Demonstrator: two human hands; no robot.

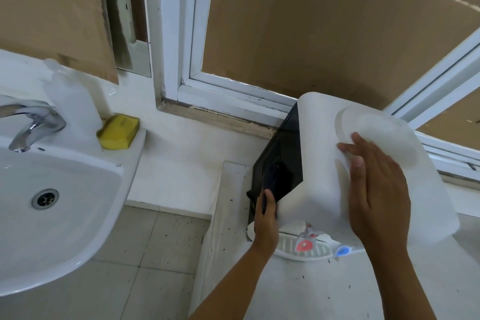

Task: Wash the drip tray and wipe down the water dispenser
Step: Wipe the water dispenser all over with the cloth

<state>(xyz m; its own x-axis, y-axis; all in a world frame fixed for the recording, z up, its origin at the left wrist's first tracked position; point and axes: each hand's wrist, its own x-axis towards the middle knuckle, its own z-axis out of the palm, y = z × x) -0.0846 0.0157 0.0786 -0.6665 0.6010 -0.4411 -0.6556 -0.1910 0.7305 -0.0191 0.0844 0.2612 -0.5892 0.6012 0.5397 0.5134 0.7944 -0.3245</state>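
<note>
So the left hand (265, 218) is pinching a dark cloth (272, 176) against the black side panel of the water dispenser (324, 163), while the right hand (376, 184) lies flat, fingers straight, on its white top. I'd keep that bracing hand firm and work the vent slots in short strokes. Drip tray (304, 249) sits at the dispenser's foot, under two taps: one red (304, 245), one blue (342, 251). One yellow sponge (118, 131) lies well off the dispenser's black side, by the single sink (65, 215).

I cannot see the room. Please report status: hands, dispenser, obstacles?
Left hand presses dark cloth on dispenser side. Right hand flat on top. Drip tray in place. Nothing blocking.
</note>
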